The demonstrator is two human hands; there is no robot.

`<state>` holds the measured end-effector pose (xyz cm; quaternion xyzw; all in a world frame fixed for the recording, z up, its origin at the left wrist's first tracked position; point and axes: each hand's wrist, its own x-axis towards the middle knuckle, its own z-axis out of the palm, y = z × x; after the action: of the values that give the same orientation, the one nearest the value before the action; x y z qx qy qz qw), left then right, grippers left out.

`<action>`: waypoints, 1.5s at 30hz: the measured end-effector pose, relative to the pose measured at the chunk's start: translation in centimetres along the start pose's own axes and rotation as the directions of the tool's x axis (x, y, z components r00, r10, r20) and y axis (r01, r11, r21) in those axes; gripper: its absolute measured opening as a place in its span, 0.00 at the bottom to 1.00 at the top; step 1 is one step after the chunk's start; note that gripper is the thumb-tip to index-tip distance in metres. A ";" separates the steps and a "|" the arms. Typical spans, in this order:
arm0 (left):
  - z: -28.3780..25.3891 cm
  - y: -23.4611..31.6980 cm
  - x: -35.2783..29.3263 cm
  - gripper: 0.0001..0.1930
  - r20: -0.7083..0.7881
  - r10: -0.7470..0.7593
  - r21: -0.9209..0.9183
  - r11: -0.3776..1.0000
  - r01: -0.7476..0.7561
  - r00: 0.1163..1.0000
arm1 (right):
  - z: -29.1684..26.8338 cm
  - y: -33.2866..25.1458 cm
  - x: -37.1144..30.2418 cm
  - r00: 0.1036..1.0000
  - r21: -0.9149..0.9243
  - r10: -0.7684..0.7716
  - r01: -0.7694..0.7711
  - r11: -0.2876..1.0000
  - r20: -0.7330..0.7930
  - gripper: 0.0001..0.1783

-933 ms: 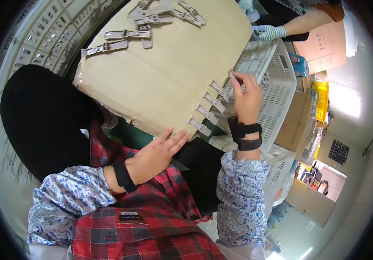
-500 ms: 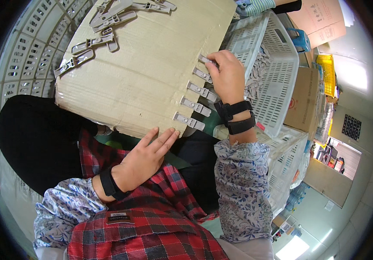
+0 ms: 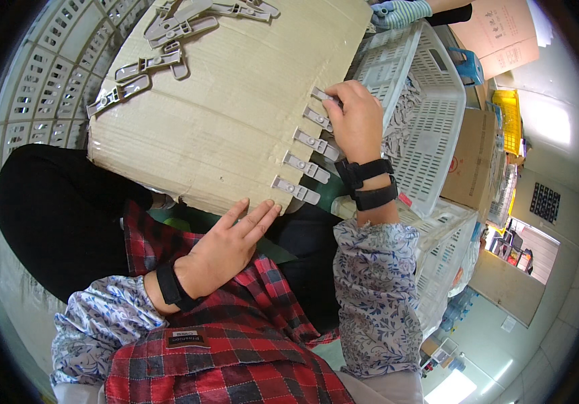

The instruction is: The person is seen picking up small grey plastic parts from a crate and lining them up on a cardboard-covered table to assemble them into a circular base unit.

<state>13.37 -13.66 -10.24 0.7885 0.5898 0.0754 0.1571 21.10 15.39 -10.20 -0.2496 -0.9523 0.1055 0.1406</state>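
A light cardboard sheet (image 3: 229,114) lies before me, with a row of grey plastic clips (image 3: 308,167) along its right edge, their ends jutting past it. At the far end of that row, my right hand (image 3: 355,118) pinches one grey plastic clip (image 3: 319,93) between thumb and fingers; the hand covers part of it. My left hand (image 3: 225,244) rests its outstretched fingertips on the sheet's near edge and holds nothing. More grey clips (image 3: 148,64), larger-looking and loosely piled, lie on the sheet's far left.
Right of the sheet stands a white slotted crate (image 3: 447,114) holding many small grey pieces (image 3: 404,114). A taller pale basket (image 3: 33,87) rises on the left. Beyond the crate are a brown carton (image 3: 471,158) and a yellow basket (image 3: 507,114). Another person's striped-gloved hand (image 3: 400,13) shows at the top.
The sheet and its clips sit very slightly farther right in the picture. Both hands keep nearly the same pose, the right still on the farthest clip of the row.
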 end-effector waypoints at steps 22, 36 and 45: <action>1.0 0.4 -0.1 0.29 -0.060 -0.030 0.036 0.999 0.032 0.998 | 0.2 1.8 0.4 0.990 0.183 0.077 -0.098 0.978 0.118 0.11; 1.5 0.9 -0.7 0.26 -0.042 -0.007 0.246 0.969 0.018 0.999 | 7.0 -19.9 10.2 0.935 0.023 -0.347 0.346 0.938 0.079 0.15; -0.1 0.2 -0.5 0.28 0.213 0.081 0.153 0.982 -0.115 0.974 | 2.3 -16.8 5.5 0.944 0.204 -0.330 0.329 0.922 -0.035 0.12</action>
<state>13.40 -14.18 -10.08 0.8304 0.5351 -0.0477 0.1477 8.32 3.56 -6.61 -0.0699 -0.9644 0.1791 0.1813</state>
